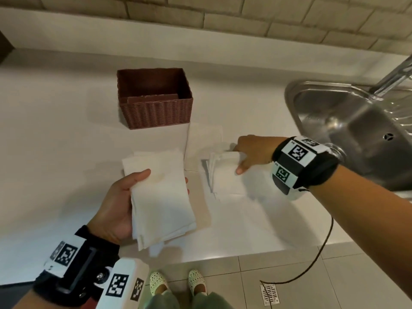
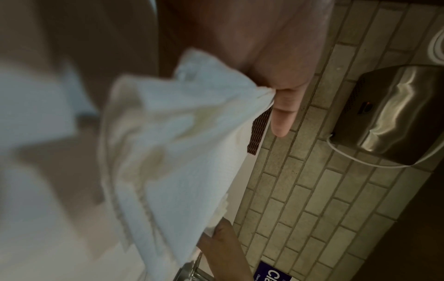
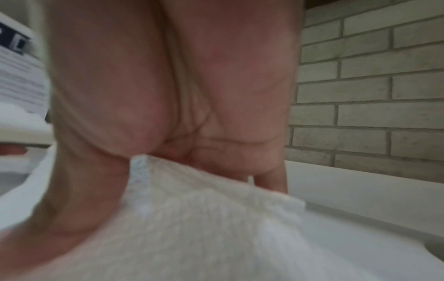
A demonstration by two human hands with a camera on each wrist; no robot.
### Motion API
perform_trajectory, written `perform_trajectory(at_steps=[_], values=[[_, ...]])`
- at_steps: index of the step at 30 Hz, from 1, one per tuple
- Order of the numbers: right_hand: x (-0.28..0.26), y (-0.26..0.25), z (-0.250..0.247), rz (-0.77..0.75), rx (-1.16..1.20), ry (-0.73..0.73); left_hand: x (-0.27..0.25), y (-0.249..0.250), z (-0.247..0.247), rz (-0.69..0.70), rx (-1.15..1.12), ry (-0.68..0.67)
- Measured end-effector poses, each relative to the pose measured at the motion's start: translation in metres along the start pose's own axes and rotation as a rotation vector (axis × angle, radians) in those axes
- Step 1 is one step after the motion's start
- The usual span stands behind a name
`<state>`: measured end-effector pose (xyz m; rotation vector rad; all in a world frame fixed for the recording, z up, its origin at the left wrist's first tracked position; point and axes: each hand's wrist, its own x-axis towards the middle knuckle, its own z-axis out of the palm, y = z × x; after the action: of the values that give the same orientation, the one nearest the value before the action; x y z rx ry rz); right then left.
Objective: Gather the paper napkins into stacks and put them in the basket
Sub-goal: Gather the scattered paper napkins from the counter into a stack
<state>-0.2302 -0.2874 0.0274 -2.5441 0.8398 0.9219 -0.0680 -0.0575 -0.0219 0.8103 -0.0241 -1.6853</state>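
Holding a gathered stack of napkins (image 1: 160, 197) in my left hand (image 1: 116, 208), thumb curled over it, I keep it ready for more. My right hand (image 1: 252, 152) pinches a second pile (image 1: 225, 175) lying on the white counter (image 1: 55, 130), probably to lift it. An empty brown basket (image 1: 156, 112) waits behind; a steel sink (image 1: 347, 121) and brick wall (image 1: 223, 16) sit beyond.

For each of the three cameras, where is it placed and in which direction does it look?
Head: worn on the head, facing down at the counter, basket and sink; both forearms and shoes show.
Left wrist: looks along the left hand at its napkin stack and the brick wall.
Right wrist: looks along the right hand at a second napkin stack.
Shared: the left-hand stack shows in the head and left wrist views.
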Motion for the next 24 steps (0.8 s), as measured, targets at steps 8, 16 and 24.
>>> perform_trajectory(at_steps=[8, 16, 24], values=[[0.006, 0.006, 0.024, 0.013, 0.103, 0.153, 0.006, -0.001, 0.005, -0.003, 0.008, -0.013], [-0.002, 0.011, 0.03, 0.099, 0.148, 0.135, 0.013, -0.001, 0.01, 0.006, 0.046, -0.011], [-0.038, 0.021, 0.002, 0.0, 0.722, 0.116, 0.007, 0.002, 0.007, 0.043, 0.015, -0.017]])
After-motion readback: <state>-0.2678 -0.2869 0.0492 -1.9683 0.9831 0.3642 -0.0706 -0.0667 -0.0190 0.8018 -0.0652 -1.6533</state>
